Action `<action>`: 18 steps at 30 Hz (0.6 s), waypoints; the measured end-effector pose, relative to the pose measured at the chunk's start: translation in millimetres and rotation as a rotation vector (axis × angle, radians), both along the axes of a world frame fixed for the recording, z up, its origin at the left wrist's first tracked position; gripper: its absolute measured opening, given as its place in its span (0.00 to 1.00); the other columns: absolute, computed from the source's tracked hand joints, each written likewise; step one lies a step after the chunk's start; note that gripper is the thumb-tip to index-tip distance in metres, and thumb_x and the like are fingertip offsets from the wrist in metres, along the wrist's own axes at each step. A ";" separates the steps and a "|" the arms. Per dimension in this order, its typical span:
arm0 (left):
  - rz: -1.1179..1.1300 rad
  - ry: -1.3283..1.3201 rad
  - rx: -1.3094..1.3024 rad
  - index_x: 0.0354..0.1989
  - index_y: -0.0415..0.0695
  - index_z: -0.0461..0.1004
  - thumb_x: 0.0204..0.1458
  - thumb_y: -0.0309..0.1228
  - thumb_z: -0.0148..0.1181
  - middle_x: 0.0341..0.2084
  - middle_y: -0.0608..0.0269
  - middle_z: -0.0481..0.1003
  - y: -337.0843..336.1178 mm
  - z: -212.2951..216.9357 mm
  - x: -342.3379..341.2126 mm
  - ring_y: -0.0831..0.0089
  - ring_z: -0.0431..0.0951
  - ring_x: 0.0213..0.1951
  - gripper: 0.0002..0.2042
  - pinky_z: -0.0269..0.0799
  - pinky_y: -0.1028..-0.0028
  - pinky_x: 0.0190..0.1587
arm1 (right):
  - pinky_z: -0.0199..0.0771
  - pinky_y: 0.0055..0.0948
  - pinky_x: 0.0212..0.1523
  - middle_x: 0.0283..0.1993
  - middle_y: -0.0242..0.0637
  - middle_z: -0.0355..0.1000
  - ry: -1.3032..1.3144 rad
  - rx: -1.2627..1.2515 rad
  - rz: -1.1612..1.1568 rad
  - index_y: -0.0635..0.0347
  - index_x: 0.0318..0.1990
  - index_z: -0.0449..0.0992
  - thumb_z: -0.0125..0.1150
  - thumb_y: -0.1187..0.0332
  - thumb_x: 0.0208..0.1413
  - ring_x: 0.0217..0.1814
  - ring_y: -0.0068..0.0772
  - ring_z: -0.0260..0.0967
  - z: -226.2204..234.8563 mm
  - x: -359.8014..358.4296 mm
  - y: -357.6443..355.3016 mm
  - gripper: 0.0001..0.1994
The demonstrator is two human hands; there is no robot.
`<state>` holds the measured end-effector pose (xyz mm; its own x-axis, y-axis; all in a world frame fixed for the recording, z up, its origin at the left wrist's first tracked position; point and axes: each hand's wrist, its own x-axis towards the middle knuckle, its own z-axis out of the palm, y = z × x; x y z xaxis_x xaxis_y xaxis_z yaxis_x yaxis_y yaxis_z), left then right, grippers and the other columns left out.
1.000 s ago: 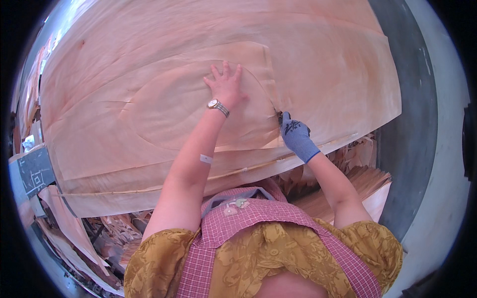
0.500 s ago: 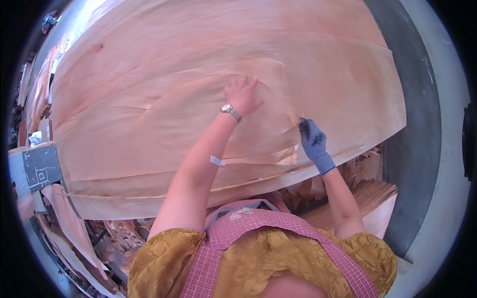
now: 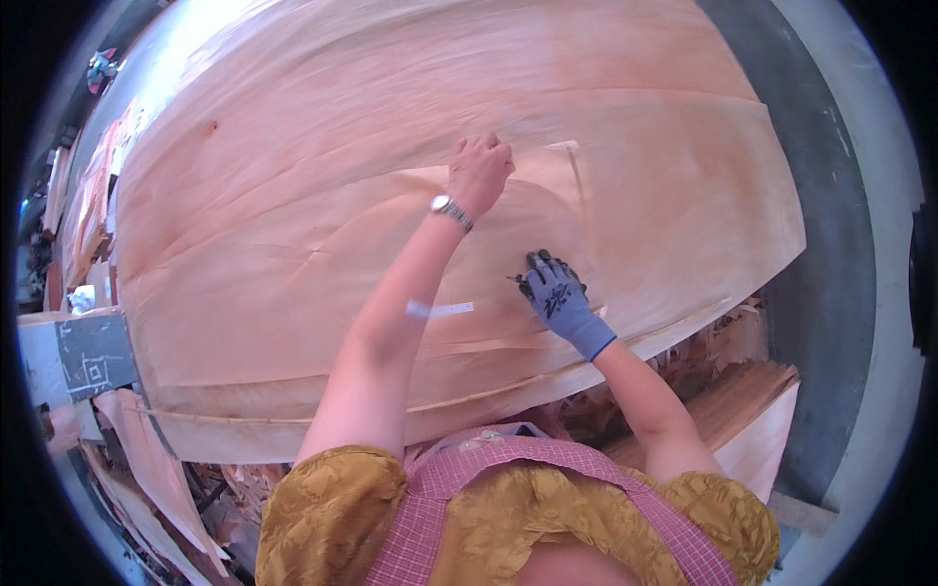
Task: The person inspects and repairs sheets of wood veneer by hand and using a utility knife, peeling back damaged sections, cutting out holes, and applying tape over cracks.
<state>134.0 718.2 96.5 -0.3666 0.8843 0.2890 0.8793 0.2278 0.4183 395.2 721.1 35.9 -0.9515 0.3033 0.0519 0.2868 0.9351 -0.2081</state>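
A broad, pinkish-tan wood veneer sheet [image 3: 664, 186] spreads beneath both hands, with a smaller veneer piece [image 3: 547, 171] lying on it. My bare left hand [image 3: 479, 176], wearing a metal wristwatch [image 3: 449, 209], is closed at the far edge of the smaller piece. Its fingers curl under, so what they grip is hidden. Nearer me, my right hand [image 3: 559, 293] in a blue-grey glove with dark fingertips rests on the veneer, fingers apart. Something small and dark juts out by its thumb, too small to name. A white strip [image 3: 451, 311] sticks out beside my left forearm.
Torn veneer scraps [image 3: 249, 488] lie below the near edge. A stack of veneer [image 3: 747, 415] stands at the near right. At the left are a grey metal plate [image 3: 96, 356] and more veneer pieces [image 3: 98, 215]. A dark grey band [image 3: 821, 264] borders the right.
My right hand has moved left from the smaller piece's side edge and spread its fingers. My left hand has gone from spread to curled. The white strip now reaches beyond my forearm.
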 end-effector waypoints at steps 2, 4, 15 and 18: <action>-0.005 -0.078 0.034 0.31 0.45 0.72 0.56 0.32 0.56 0.28 0.58 0.74 -55.7 40.7 1.1 0.59 0.76 0.39 0.05 0.65 0.58 0.55 | 0.63 0.49 0.64 0.62 0.50 0.66 -0.005 0.008 -0.011 0.59 0.43 0.73 0.53 0.59 0.62 0.66 0.51 0.63 -3.0 -0.7 1.5 0.13; 0.067 -0.058 0.080 0.30 0.45 0.71 0.56 0.31 0.58 0.23 0.59 0.74 -144.7 60.2 13.3 0.58 0.77 0.33 0.05 0.69 0.61 0.49 | 0.64 0.48 0.63 0.62 0.49 0.67 -0.011 0.013 -0.009 0.59 0.43 0.72 0.55 0.61 0.61 0.66 0.50 0.63 -5.3 -0.5 2.3 0.12; 1.084 -0.466 -1.024 0.39 0.40 0.78 0.52 0.37 0.61 0.33 0.47 0.80 -647.8 56.7 152.4 0.49 0.79 0.38 0.13 0.71 0.55 0.42 | 0.69 0.45 0.55 0.53 0.47 0.72 -0.075 -0.015 0.046 0.61 0.47 0.73 0.54 0.59 0.61 0.57 0.48 0.69 19.6 -9.3 1.8 0.15; 0.887 -0.109 -1.116 0.31 0.42 0.80 0.51 0.31 0.58 0.30 0.48 0.80 -544.5 91.7 152.3 0.49 0.79 0.34 0.07 0.73 0.55 0.38 | 0.69 0.45 0.55 0.53 0.47 0.72 -0.099 -0.036 0.027 0.61 0.46 0.73 0.54 0.59 0.61 0.57 0.48 0.69 25.2 -9.1 1.6 0.15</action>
